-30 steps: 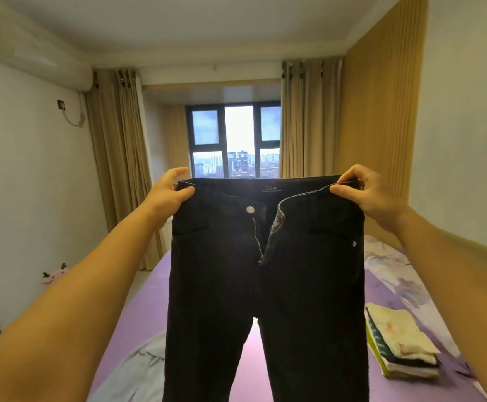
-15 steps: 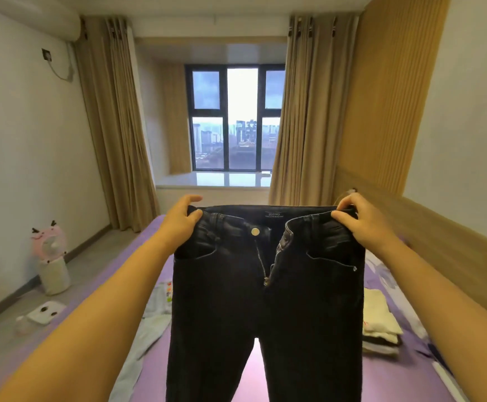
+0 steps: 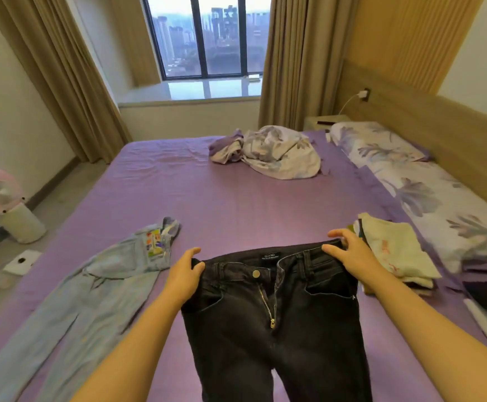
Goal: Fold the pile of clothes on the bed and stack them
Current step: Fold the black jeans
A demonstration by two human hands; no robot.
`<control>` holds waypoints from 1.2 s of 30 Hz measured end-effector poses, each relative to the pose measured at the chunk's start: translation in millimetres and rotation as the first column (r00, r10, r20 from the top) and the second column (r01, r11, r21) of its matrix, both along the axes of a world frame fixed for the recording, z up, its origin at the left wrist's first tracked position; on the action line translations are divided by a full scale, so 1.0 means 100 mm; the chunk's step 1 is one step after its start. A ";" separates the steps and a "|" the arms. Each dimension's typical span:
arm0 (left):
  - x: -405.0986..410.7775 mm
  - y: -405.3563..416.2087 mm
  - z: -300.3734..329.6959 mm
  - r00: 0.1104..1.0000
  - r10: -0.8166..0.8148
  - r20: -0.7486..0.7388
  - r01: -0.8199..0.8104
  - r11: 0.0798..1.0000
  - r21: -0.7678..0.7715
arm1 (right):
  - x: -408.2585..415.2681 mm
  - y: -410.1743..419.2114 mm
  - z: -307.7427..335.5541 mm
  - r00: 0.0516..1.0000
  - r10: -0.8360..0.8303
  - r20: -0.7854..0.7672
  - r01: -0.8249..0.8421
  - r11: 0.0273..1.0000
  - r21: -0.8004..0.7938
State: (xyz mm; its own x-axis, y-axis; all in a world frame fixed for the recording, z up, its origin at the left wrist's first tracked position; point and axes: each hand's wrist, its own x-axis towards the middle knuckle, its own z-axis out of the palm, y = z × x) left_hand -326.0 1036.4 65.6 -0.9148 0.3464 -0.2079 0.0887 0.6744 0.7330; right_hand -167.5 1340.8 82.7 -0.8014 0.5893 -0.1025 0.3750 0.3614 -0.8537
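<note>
Laying-out step of the fold. The pair of black denim jeans (image 3: 271,320) lies front side up on the purple-sheeted bed (image 3: 213,198), its fly unzipped and its button undone. The left hand (image 3: 182,275) pinches the left corner of the waistband, thumb on top and fingers curled beneath; the right hand (image 3: 349,253) grips the right corner likewise, fingers bent over the band's far edge. Whether the waistband rests fully on the sheet or is held just above it cannot be told.

Orientation: the waistband points away from the person, toward the window; the legs run back toward the person and leave the lower edge of view (their cuffs are unseen). The long axis thus runs between the two hands, roughly straight away from the person.

Judged next move: set the waistband flat, then bring one leg over the other along that axis, which calls for closing the two corners together.

A light-blue pair of jeans (image 3: 71,309) lies unfolded left of the left hand; a stack of folded pale garments (image 3: 393,253) sits just right of the right hand.
</note>
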 end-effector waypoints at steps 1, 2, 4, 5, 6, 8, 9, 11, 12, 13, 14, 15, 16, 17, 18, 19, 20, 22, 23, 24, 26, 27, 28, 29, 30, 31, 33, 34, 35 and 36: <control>-0.10 0.05 -0.18 0.999 0.005 0.032 -0.005 1.000 0.002 | -0.10 0.01 -0.18 0.999 -0.025 0.032 0.025 0.999 -0.022; -0.20 0.09 -0.35 0.998 0.010 0.060 -0.010 1.000 0.006 | -0.20 0.02 -0.34 0.997 -0.050 0.057 0.053 0.997 -0.049; -0.42 0.19 -0.65 0.994 0.034 0.102 -0.035 0.999 0.008 | -0.40 0.04 -0.64 0.991 -0.095 0.096 0.106 0.988 -0.111; -0.52 0.25 -0.79 0.991 0.052 0.121 -0.053 0.999 0.005 | -0.49 0.05 -0.79 0.987 -0.116 0.116 0.131 0.981 -0.140; -0.62 0.31 -0.91 0.988 0.070 0.139 -0.071 0.997 0.006 | -0.58 0.05 -0.92 0.982 -0.135 0.135 0.157 0.974 -0.162; -0.77 0.43 -1.17 0.979 0.102 0.176 -0.106 0.994 0.014 | -0.74 0.10 -1.18 0.971 -0.167 0.170 0.199 0.961 -0.192; -0.84 0.49 -1.28 0.975 0.112 0.192 -0.117 0.993 0.013 | -0.82 0.13 -1.30 0.967 -0.175 0.185 0.212 0.956 -0.203; -0.97 0.60 -1.49 0.969 0.123 0.212 -0.129 0.992 0.014 | -0.97 0.20 -1.51 0.959 -0.187 0.214 0.235 0.944 -0.230; -1.04 0.66 -1.58 0.969 0.123 0.213 -0.129 0.992 0.014 | -1.04 0.24 -1.60 0.957 -0.189 0.220 0.243 0.936 -0.253; -1.11 0.71 -1.67 0.970 0.123 0.211 -0.129 0.991 0.015 | -1.11 0.29 -1.70 0.958 -0.184 0.221 0.244 0.926 -0.287; -1.19 0.76 -1.75 0.972 0.123 0.203 -0.129 0.991 0.020 | -1.19 0.34 -1.78 0.961 -0.171 0.218 0.236 0.916 -0.325; -1.28 0.82 -1.81 0.975 0.117 0.187 -0.124 0.992 0.025 | -1.28 0.40 -1.86 0.965 -0.154 0.213 0.223 0.908 -0.356; -1.39 0.88 -1.88 0.979 0.114 0.166 -0.121 0.992 0.033 | -1.38 0.46 -1.93 0.969 -0.140 0.205 0.209 0.905 -0.370; -1.50 0.94 -1.94 0.983 0.116 0.143 -0.122 0.992 0.036 | -1.48 0.54 -1.99 0.973 -0.137 0.188 0.199 0.908 -0.368; -1.61 1.01 -2.01 0.987 0.113 0.117 -0.117 0.993 0.031 | -1.59 0.62 -2.05 0.974 -0.149 0.168 0.201 0.914 -0.352; -1.70 1.07 -2.08 0.990 0.106 0.092 -0.107 0.994 0.011 | -1.71 0.70 -2.12 0.974 -0.173 0.146 0.213 0.920 -0.329; -1.77 1.12 -2.15 0.994 0.103 0.045 -0.101 0.994 -0.044 | -1.80 0.78 -2.21 0.972 -0.187 0.143 0.221 0.934 -0.281; -1.83 1.23 -2.32 0.992 0.020 -0.128 -0.049 0.972 -0.230 | -1.94 0.86 -2.41 0.966 -0.134 0.221 0.160 0.981 -0.108; -1.79 1.27 -2.42 0.980 -0.057 -0.188 0.002 0.960 -0.281 | -1.97 0.84 -2.52 0.952 -0.084 0.296 0.091 0.996 -0.009; -1.72 1.31 -2.51 0.978 -0.123 -0.170 0.072 0.957 -0.280 | -1.97 0.78 -2.64 0.931 -0.041 0.363 0.012 0.997 0.080; -1.50 1.39 -2.68 0.976 -0.216 0.018 0.216 0.961 -0.171 | -1.89 0.56 -2.84 0.903 -0.013 0.430 -0.109 0.960 0.258; -1.38 1.43 -2.76 0.958 -0.262 0.118 0.276 0.953 -0.126 | -1.83 0.43 -2.91 0.902 -0.022 0.431 -0.147 0.923 0.356; -1.27 1.46 -2.85 0.932 -0.317 0.174 0.338 0.934 -0.111 | -1.79 0.30 -2.98 0.908 -0.028 0.419 -0.174 0.883 0.436; -1.19 1.49 -2.93 0.907 -0.374 0.193 0.401 0.908 -0.121 | -1.75 0.18 -3.04 0.917 -0.023 0.398 -0.188 0.855 0.484; -1.14 1.51 -3.01 0.891 -0.412 0.192 0.440 0.888 -0.134 | -1.74 0.07 -3.10 0.925 -0.010 0.380 -0.195 0.846 0.497; -1.12 1.54 -3.06 0.878 -0.442 0.186 0.470 0.871 -0.147 | -1.75 -0.02 -3.16 0.926 0.010 0.379 -0.204 0.856 0.475; -1.11 1.59 -3.16 0.854 -0.495 0.162 0.519 0.834 -0.188 | -1.80 -0.14 -3.27 0.899 0.025 0.436 -0.215 0.894 0.393; -1.12 1.61 -3.20 0.845 -0.515 0.145 0.534 0.821 -0.201 | -1.83 -0.17 -3.31 0.885 0.017 0.465 -0.217 0.900 0.379; -1.14 1.63 -3.23 0.843 -0.522 0.131 0.538 0.820 -0.195 | -1.85 -0.16 -3.35 0.881 0.005 0.473 -0.212 0.898 0.385; -1.17 1.64 -3.26 0.847 -0.518 0.120 0.532 0.828 -0.178 | -1.87 -0.15 -3.39 0.884 -0.010 0.467 -0.194 0.901 0.387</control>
